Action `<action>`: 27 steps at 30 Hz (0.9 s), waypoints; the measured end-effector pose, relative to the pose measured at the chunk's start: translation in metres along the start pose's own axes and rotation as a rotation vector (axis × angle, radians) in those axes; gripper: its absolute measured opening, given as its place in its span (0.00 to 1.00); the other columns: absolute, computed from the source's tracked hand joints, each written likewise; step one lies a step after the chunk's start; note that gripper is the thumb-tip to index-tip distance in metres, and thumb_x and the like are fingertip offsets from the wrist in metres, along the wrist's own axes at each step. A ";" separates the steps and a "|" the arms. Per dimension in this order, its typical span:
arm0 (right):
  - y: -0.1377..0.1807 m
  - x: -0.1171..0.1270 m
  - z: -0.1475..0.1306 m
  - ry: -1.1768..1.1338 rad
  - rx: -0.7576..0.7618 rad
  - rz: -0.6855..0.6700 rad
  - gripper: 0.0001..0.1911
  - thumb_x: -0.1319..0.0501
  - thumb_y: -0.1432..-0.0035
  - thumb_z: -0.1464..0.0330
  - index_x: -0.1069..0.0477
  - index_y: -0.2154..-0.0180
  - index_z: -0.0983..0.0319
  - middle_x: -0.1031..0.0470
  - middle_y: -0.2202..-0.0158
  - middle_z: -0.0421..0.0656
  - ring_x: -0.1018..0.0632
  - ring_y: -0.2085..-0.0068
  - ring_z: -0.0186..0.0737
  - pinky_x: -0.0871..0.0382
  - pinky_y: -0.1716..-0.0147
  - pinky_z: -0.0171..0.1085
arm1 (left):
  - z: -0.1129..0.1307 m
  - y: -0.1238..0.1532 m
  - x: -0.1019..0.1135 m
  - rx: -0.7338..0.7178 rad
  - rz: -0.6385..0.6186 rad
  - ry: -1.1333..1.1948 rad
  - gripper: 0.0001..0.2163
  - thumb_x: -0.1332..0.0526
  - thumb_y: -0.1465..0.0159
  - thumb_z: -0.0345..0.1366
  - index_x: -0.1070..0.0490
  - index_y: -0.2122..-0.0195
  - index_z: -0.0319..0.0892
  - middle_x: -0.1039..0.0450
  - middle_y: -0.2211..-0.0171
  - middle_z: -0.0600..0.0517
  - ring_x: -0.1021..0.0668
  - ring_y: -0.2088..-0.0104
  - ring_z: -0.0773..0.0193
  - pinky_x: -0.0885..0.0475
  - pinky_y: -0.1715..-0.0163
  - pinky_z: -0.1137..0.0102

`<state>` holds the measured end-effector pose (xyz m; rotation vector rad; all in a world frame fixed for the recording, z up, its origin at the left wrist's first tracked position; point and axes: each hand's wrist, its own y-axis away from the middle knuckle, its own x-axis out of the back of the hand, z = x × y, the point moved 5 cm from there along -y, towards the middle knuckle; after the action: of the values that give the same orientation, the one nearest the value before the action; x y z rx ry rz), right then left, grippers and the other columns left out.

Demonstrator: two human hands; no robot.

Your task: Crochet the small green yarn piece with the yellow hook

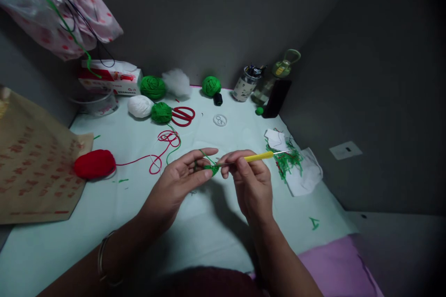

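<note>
My left hand [181, 181] pinches a small green crochet piece [211, 167] between thumb and fingers, with green yarn running over the forefinger. My right hand [249, 181] grips a yellow-handled crochet hook [259, 157] whose metal tip points into the green piece. Both hands hover above the pale green table [104, 213], near its middle.
A red yarn ball [95, 164] with a loose red strand lies at the left. Green yarn balls [153, 87], a white ball [140, 106] and red scissors [183, 115] sit at the back. Green yarn scraps on white paper [299, 169] lie at the right, bottles [275, 81] behind.
</note>
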<state>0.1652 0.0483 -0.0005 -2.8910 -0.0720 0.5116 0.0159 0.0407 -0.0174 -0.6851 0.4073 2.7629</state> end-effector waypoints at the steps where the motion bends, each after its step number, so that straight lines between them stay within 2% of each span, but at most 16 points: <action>1: 0.000 0.000 -0.001 0.013 0.010 -0.004 0.09 0.41 0.32 0.66 0.22 0.63 0.58 0.20 0.65 0.42 0.23 0.68 0.34 0.27 0.67 0.35 | 0.001 0.000 0.001 -0.004 0.013 -0.020 0.17 0.30 0.38 0.37 0.22 0.47 0.50 0.26 0.60 0.52 0.27 0.55 0.63 0.35 0.52 0.69; 6: 0.006 -0.004 -0.014 0.295 0.202 -0.053 0.09 0.43 0.31 0.69 0.23 0.60 0.59 0.20 0.63 0.44 0.22 0.66 0.37 0.26 0.66 0.39 | 0.011 0.002 0.004 -0.100 0.097 -0.181 0.18 0.30 0.39 0.33 0.21 0.48 0.51 0.28 0.65 0.55 0.27 0.59 0.64 0.34 0.54 0.69; 10: 0.017 -0.016 -0.025 0.681 0.516 -0.168 0.14 0.46 0.33 0.77 0.26 0.53 0.58 0.21 0.61 0.45 0.21 0.60 0.40 0.24 0.63 0.42 | 0.014 0.005 0.003 -0.196 0.197 -0.327 0.16 0.30 0.40 0.32 0.20 0.50 0.49 0.28 0.67 0.54 0.28 0.62 0.64 0.34 0.56 0.70; 12: 0.025 -0.023 -0.027 0.913 0.699 -0.192 0.16 0.44 0.35 0.79 0.27 0.50 0.60 0.21 0.61 0.46 0.21 0.59 0.42 0.24 0.61 0.43 | 0.011 0.005 0.002 -0.198 0.211 -0.290 0.19 0.29 0.41 0.32 0.21 0.48 0.49 0.28 0.66 0.55 0.29 0.66 0.66 0.33 0.60 0.71; 14: 0.031 -0.027 -0.025 1.094 0.811 -0.176 0.16 0.41 0.37 0.79 0.26 0.49 0.60 0.21 0.58 0.48 0.21 0.57 0.43 0.23 0.58 0.43 | 0.004 0.003 -0.002 -0.110 0.127 -0.124 0.23 0.28 0.41 0.33 0.24 0.43 0.48 0.30 0.70 0.56 0.33 0.73 0.70 0.34 0.69 0.74; 16: 0.031 -0.025 -0.025 1.103 0.791 -0.139 0.16 0.40 0.36 0.78 0.24 0.50 0.59 0.22 0.57 0.48 0.21 0.55 0.44 0.23 0.57 0.44 | -0.003 0.000 -0.007 0.035 0.012 0.072 0.25 0.29 0.40 0.34 0.25 0.41 0.46 0.35 0.75 0.60 0.41 0.80 0.75 0.37 0.75 0.76; 18: 0.025 -0.016 -0.025 0.888 0.646 -0.074 0.14 0.42 0.35 0.76 0.23 0.52 0.56 0.21 0.59 0.46 0.21 0.58 0.42 0.23 0.61 0.44 | -0.005 -0.001 -0.009 0.138 -0.032 0.199 0.21 0.30 0.39 0.33 0.23 0.43 0.43 0.41 0.79 0.63 0.48 0.82 0.77 0.33 0.71 0.76; 20: 0.016 -0.006 -0.023 0.579 0.469 0.004 0.12 0.44 0.33 0.73 0.22 0.57 0.56 0.22 0.63 0.44 0.22 0.64 0.39 0.25 0.67 0.41 | -0.002 -0.001 -0.007 0.150 -0.014 0.248 0.18 0.30 0.38 0.32 0.21 0.46 0.43 0.41 0.79 0.64 0.50 0.83 0.79 0.30 0.65 0.75; 23: 0.006 -0.001 -0.014 0.300 0.288 0.014 0.10 0.42 0.32 0.68 0.22 0.62 0.58 0.23 0.66 0.43 0.24 0.68 0.37 0.27 0.71 0.39 | 0.004 -0.001 -0.006 0.082 -0.008 0.196 0.19 0.29 0.40 0.31 0.21 0.47 0.48 0.32 0.74 0.60 0.41 0.80 0.78 0.31 0.66 0.76; 25: 0.003 -0.004 -0.009 0.293 0.248 -0.020 0.08 0.40 0.33 0.67 0.21 0.61 0.58 0.22 0.65 0.43 0.24 0.66 0.38 0.27 0.69 0.39 | 0.004 -0.001 -0.005 0.039 -0.001 0.132 0.20 0.29 0.40 0.32 0.21 0.46 0.49 0.26 0.66 0.56 0.30 0.72 0.74 0.32 0.66 0.76; 27: 0.005 -0.006 -0.007 0.367 0.256 -0.024 0.09 0.41 0.32 0.68 0.21 0.59 0.56 0.21 0.63 0.43 0.23 0.66 0.37 0.26 0.69 0.39 | 0.002 -0.001 -0.004 0.005 0.036 0.083 0.20 0.29 0.40 0.32 0.21 0.46 0.49 0.25 0.63 0.53 0.26 0.64 0.69 0.32 0.63 0.76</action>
<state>0.1623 0.0413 0.0066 -2.6762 0.0141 -0.0206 0.0185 0.0413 -0.0141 -0.8013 0.4476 2.7727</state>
